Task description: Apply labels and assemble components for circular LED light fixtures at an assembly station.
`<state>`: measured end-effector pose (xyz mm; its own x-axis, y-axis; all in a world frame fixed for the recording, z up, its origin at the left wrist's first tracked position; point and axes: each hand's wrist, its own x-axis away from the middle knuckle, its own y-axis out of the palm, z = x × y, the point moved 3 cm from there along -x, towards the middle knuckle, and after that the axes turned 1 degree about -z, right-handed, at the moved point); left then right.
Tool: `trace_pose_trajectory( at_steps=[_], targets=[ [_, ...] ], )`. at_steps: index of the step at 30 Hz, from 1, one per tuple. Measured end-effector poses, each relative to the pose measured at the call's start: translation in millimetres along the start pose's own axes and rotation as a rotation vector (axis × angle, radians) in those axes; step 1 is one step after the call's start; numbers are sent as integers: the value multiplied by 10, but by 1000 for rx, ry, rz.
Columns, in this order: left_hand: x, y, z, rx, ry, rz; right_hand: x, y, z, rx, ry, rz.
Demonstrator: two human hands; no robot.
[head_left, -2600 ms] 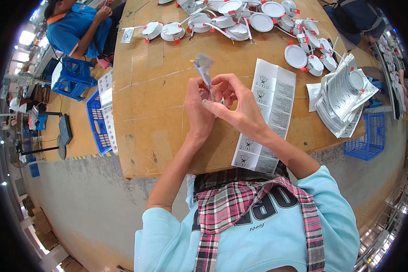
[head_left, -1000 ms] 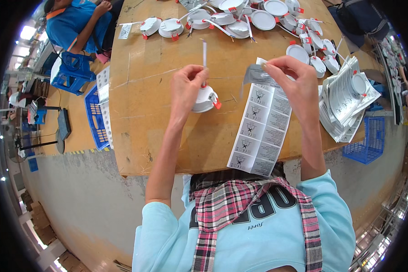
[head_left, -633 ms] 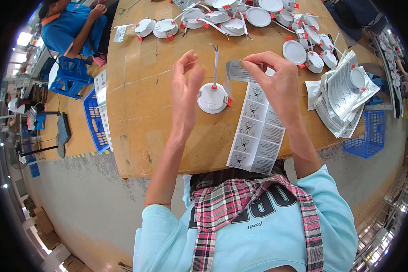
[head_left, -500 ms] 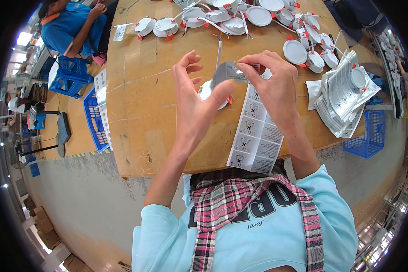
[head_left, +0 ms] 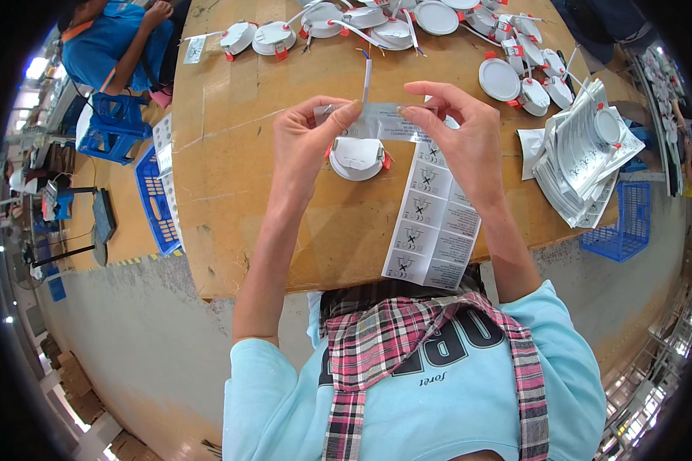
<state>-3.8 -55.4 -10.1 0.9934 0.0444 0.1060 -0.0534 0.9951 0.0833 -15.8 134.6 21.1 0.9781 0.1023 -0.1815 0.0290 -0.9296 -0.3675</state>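
Note:
Between my two hands a silvery printed label (head_left: 380,123) is stretched out. My left hand (head_left: 307,137) pinches its left end between thumb and fingers. Its right end is pinched by my right hand (head_left: 463,131). Just below the label, a round white downlight (head_left: 356,160) with red-tipped side clips lies back up on the table, its white cable (head_left: 367,77) running away from me. A sheet of printed labels (head_left: 427,223) lies to its right, partly beneath my right hand and reaching the table's near edge.
Several more downlights (head_left: 392,34) crowd the far side of the table (head_left: 238,192). At the right stands a stack of label sheets (head_left: 580,165) with one downlight (head_left: 607,131) on top. Blue baskets (head_left: 158,203) flank the table. A person (head_left: 115,50) sits at far left by a blue stool (head_left: 115,127).
My left hand has moved left and its fingers have closed on the label's free end. The label, curled before, is now pulled straight. The downlight below it shows more fully.

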Motion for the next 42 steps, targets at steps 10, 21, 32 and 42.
trace_pose_trajectory(
  at_steps=[10, 21, 32, 42],
  targets=[
    [-311, -26, -57, -43, 62, 26, -157, 117, 245, -32, 25, 10],
    [-432, -69, -202, -17, 67, 20, -208, 158, 292, -81, 35, 17],
    [-468, -93, -261, 21, 39, -23, -220, 187, 351, -102, 28, 17],
    [-490, -64, -287, 108, 33, -37, -223, 190, 396, -116, 33, 33]
  ],
)
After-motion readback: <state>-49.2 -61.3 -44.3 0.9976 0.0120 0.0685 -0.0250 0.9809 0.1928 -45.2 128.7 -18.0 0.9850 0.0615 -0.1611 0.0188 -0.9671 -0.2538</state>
